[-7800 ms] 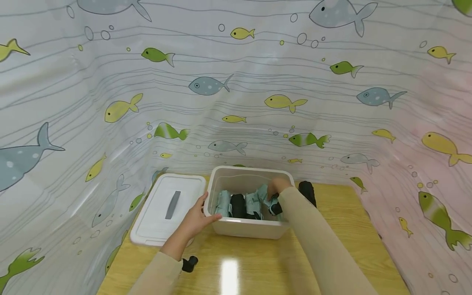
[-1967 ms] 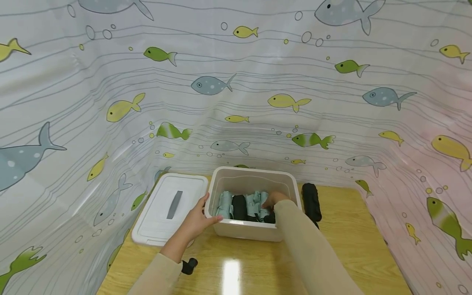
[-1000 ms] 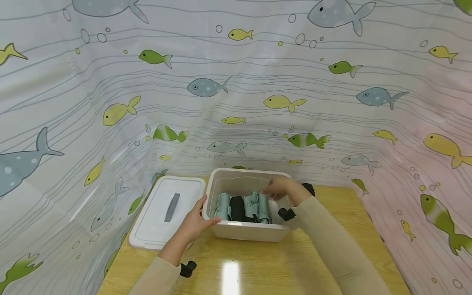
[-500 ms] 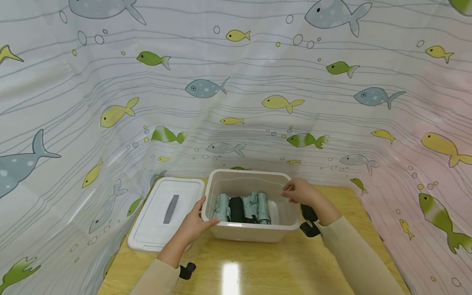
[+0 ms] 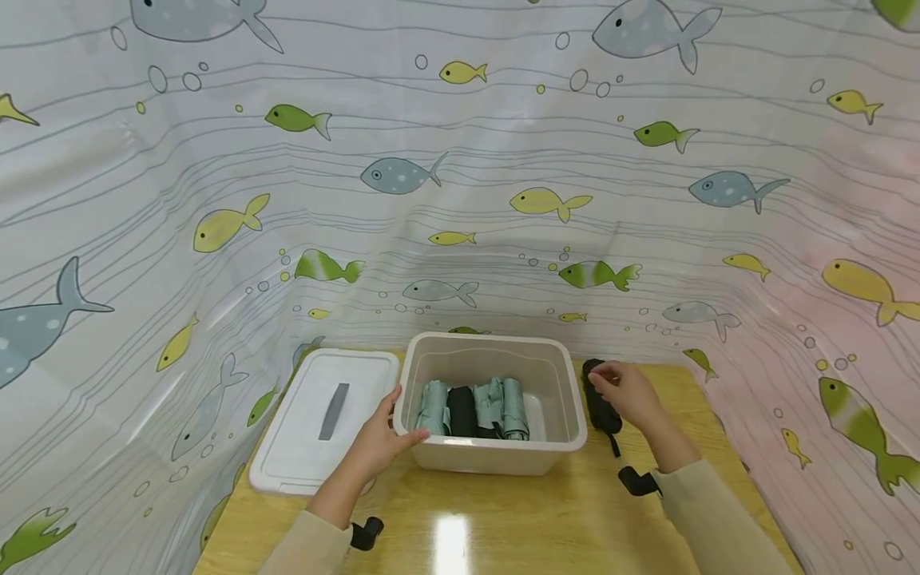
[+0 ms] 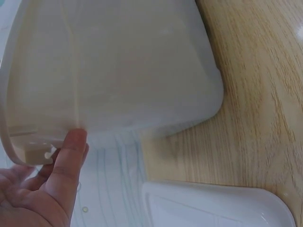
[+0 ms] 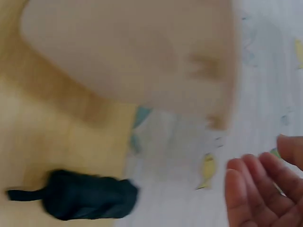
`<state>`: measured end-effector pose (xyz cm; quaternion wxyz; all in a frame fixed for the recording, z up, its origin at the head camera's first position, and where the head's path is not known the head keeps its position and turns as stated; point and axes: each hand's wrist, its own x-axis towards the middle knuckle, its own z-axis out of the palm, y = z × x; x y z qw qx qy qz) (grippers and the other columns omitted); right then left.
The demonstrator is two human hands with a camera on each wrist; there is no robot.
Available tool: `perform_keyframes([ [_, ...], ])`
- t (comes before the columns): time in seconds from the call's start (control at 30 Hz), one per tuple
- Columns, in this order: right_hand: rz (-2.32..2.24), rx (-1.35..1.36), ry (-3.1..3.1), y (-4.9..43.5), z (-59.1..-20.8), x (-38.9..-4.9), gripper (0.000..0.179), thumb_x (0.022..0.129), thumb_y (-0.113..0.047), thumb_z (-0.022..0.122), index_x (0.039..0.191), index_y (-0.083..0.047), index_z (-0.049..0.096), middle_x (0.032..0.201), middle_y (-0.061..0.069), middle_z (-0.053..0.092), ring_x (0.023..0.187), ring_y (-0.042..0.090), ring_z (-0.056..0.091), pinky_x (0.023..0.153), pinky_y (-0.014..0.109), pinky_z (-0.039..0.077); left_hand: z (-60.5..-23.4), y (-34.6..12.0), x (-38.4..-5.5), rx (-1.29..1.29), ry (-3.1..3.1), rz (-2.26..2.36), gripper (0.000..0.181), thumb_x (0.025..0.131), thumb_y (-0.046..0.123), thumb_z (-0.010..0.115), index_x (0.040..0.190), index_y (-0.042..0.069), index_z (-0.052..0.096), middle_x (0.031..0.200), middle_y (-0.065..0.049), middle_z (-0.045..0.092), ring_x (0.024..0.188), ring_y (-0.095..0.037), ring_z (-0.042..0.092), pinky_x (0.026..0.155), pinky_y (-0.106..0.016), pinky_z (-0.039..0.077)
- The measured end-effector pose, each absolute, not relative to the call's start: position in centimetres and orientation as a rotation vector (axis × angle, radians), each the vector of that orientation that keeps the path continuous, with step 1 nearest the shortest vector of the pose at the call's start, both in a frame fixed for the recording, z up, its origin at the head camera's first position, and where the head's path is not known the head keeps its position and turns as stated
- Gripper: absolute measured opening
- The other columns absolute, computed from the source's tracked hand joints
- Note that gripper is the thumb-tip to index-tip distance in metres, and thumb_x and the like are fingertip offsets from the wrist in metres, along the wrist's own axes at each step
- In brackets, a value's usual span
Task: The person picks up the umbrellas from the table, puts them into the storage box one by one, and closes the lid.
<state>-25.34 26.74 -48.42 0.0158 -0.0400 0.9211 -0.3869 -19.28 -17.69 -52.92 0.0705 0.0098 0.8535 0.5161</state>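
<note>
My left hand [image 5: 384, 435] grips the left rim of a beige plastic storage box [image 5: 496, 458], its thumb along the front edge. Inside lie several rolled-up folding umbrellas side by side: a light green umbrella [image 5: 432, 407], a black umbrella [image 5: 462, 411], and two more light green ones, the rightmost green umbrella [image 5: 514, 409] having bare box floor beside it. My right hand [image 5: 632, 395] hovers right of the box, fingers loosely bent and holding nothing. Beneath it, on the table, lies another black folded umbrella [image 7: 90, 195] with a wrist strap, apart from the fingers.
A white lid [image 5: 309, 415] with a grey handle lies left of the box on the wooden table [image 5: 517, 519]. A fish-patterned curtain [image 5: 460, 160] surrounds the table at the back and sides. Black wrist mounts [image 5: 638, 481] sit at both cuffs.
My right hand has let go of the light green umbrella at the row's right end, left the box, and moved right over the black umbrella. The left hand stays on the rim.
</note>
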Motion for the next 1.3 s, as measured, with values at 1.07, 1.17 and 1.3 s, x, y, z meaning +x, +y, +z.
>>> perform_keyframes([
  [1.07, -1.28, 0.521, 2.782, 31.8, -63.6, -28.0, 0.07, 0.101, -0.04, 0.056, 0.139, 0.018, 0.041, 0.132, 0.041, 0.049, 0.118, 0.054, 0.051, 0.098, 0.06, 0.043, -53.1, -17.5, -19.4, 0.003, 2.549, 1.585, 0.111, 0.077, 0.047, 0.085, 0.162, 0.017, 0.019, 0.153, -0.02, 0.04, 0.129, -0.04, 0.051, 0.094, -0.049, 0.052],
  [1.17, -1.268, 0.539, 2.767, 31.8, -64.2, -28.4, 0.074, 0.101, -0.042, 0.056, 0.141, 0.017, 0.039, 0.136, 0.04, 0.046, 0.122, 0.055, 0.047, 0.101, 0.061, 0.04, -53.0, -17.5, -19.4, 0.002, 2.556, 1.582, 0.111, 0.077, 0.047, 0.085, 0.162, 0.017, 0.019, 0.153, -0.02, 0.041, 0.128, -0.04, 0.052, 0.094, -0.049, 0.052],
  [1.3, -1.229, 0.554, 2.753, 31.2, -64.2, -28.6, 0.076, 0.099, -0.041, 0.058, 0.143, 0.017, 0.037, 0.142, 0.039, 0.04, 0.128, 0.057, 0.04, 0.106, 0.063, 0.034, -52.9, -17.6, -19.4, -0.002, 2.57, 1.566, 0.111, 0.077, 0.047, 0.085, 0.161, 0.017, 0.02, 0.152, -0.021, 0.041, 0.127, -0.04, 0.052, 0.093, -0.048, 0.052],
])
